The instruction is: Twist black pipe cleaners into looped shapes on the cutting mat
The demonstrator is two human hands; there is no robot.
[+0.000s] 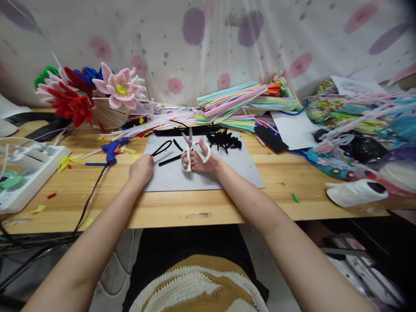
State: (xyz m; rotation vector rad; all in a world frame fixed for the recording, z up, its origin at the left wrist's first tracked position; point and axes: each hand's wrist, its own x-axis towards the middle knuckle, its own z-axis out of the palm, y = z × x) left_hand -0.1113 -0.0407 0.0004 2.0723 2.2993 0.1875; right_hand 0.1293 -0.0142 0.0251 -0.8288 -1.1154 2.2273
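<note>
My right hand rests on the grey cutting mat, closed around white-handled scissors whose blades point away from me. My left hand lies at the mat's left edge, fingers curled on a bent black pipe cleaner that loops out in front of it. A short black piece lies between the two hands. A heap of cut black pipe cleaner bits sits just beyond the right hand.
A blue glue gun with its cord lies left of the mat. Pipe-cleaner flowers stand at the back left, coloured pipe cleaner bundles at the back, a phone, craft clutter at right, and a white power strip at left.
</note>
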